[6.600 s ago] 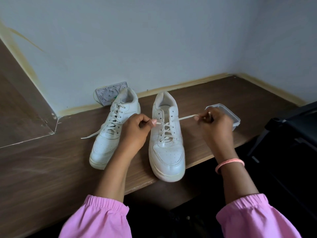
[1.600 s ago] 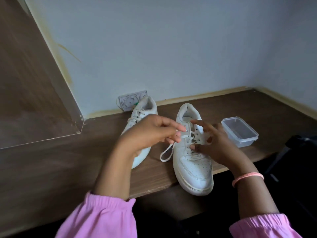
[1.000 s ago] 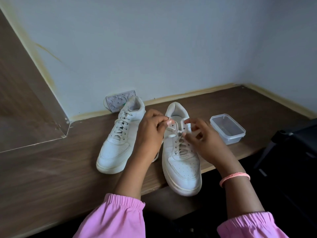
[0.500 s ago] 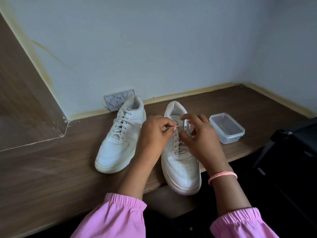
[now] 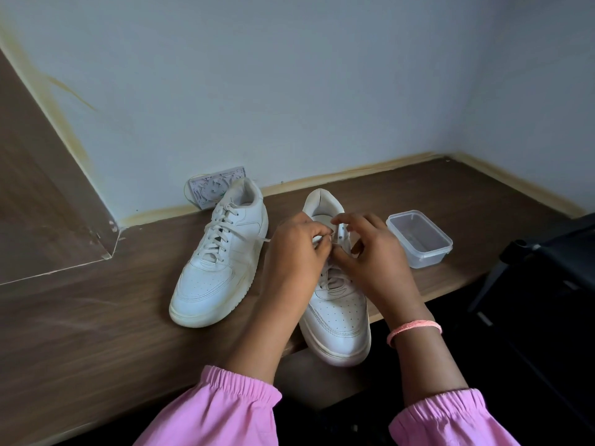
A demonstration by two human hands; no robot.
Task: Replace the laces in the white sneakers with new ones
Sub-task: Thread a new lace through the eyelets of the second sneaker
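Both hands work over the right-hand sneaker, which sits toe-out at the table edge, its toe overhanging slightly. I judge that placement brings the eyelets close to the body for fine work.

Left hand: fingers curled, grip closed in a pinch on the lace at the upper eyelets. A loose lace end trails leftward from under this hand toward the other shoe.

Right hand: fingers bent over the tongue area, thumb and forefinger close to the same crossing. It seems to pinch the lace too, but the fingers hide the contact, so I cannot tell for sure.

Lower rows of this sneaker are laced; the top eyelets look unthreaded. I read this as unthreading or threading near the collar, and cannot say which.

Left-hand sneaker stands just beside, fully laced, heel toward the wall.

Clear plastic container sits to the right of the hands, within reach, lidless. A small patterned packet leans against the wall behind the shoes.
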